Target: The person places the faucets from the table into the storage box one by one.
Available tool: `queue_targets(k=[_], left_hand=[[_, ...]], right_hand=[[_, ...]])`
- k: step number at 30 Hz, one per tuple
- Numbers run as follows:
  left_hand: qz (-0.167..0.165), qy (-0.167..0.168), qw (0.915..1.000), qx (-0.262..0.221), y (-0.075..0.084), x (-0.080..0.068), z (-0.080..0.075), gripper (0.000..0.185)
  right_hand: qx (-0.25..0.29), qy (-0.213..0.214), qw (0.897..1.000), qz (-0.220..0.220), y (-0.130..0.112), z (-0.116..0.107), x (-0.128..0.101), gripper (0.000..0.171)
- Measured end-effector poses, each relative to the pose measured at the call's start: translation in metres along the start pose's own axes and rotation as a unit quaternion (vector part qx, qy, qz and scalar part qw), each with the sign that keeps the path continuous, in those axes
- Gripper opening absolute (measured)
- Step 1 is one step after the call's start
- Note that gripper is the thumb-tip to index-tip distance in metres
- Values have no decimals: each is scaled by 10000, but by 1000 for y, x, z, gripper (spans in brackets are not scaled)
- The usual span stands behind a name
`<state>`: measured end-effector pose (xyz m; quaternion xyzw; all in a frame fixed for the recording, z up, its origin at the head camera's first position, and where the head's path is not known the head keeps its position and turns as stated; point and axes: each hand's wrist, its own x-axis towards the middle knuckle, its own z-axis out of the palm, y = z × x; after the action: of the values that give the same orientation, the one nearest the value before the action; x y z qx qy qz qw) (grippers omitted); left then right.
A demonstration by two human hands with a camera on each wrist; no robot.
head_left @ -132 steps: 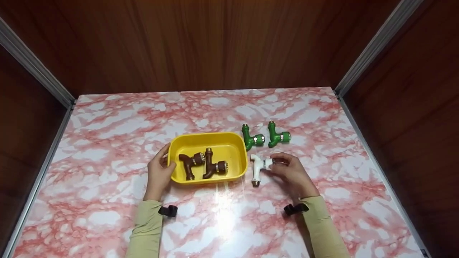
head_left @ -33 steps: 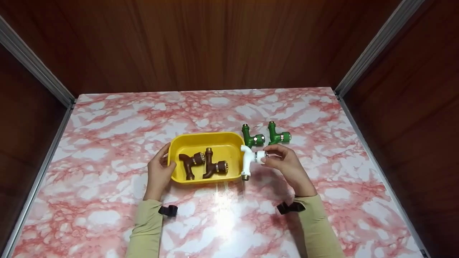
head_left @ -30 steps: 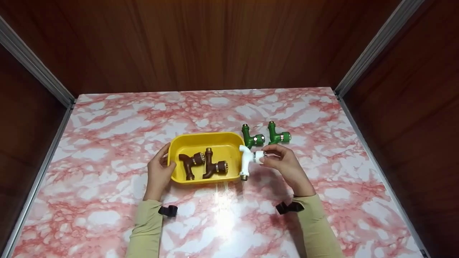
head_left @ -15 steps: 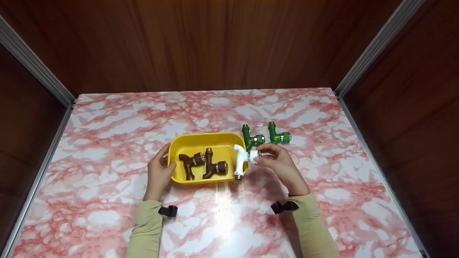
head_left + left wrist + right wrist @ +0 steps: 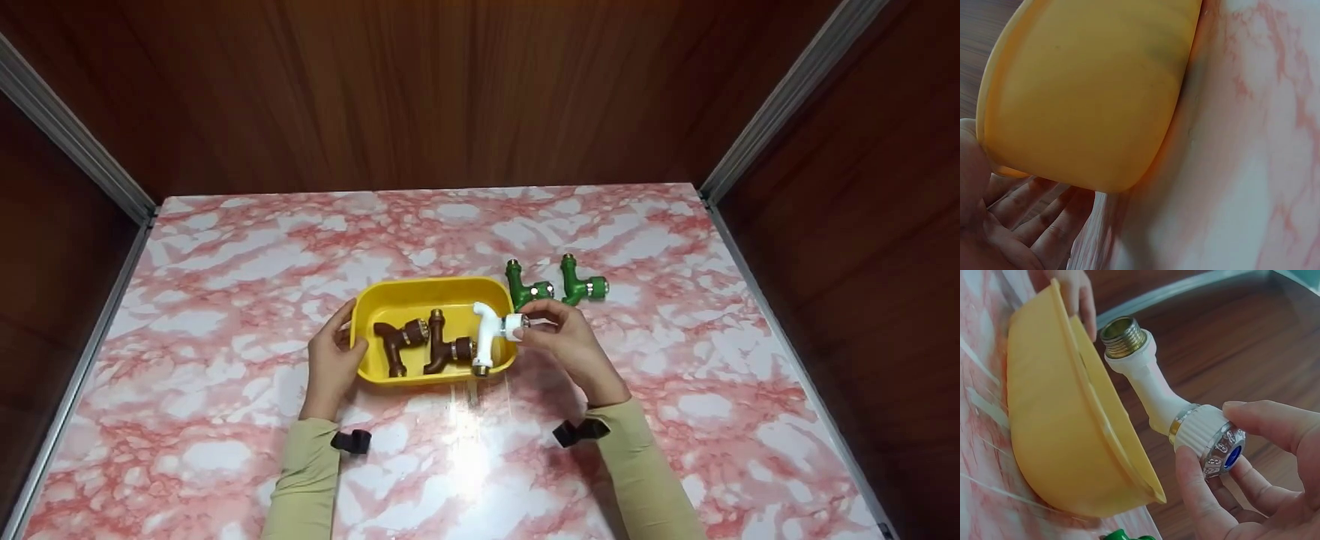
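We see a white curved water tap (image 5: 486, 341) with a ribbed knob (image 5: 514, 326), above the right part of the rounded yellow plastic tub (image 5: 427, 283). The right hand (image 5: 571, 343) pinches this knob; the left hand (image 5: 331, 371) grips the tub's side. Only the right wrist view shows us the knob's blue centre (image 5: 1233, 456); only the head view, two brown taps (image 5: 438, 349) inside.

Yellow-green sleeves (image 5: 304, 480), creased. Black mounts (image 5: 351, 441) beside sleeve cuffs, one each. Left hand (image 5: 330, 371), right hand (image 5: 574, 346) bare.
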<state>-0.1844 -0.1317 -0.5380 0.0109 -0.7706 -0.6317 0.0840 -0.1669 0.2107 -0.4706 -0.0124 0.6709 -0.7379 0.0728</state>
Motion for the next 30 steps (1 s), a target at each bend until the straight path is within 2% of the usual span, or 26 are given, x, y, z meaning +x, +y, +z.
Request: queue_targets(k=[22,30], left_hand=[[-101,-43,9999,17,2,0,0,65],[-50,1,9999,160,2,1,0,64]], right_hand=[[-453,14,9988,187,3,25,12,33],[-261,89,9994,208,1,35,18,34]])
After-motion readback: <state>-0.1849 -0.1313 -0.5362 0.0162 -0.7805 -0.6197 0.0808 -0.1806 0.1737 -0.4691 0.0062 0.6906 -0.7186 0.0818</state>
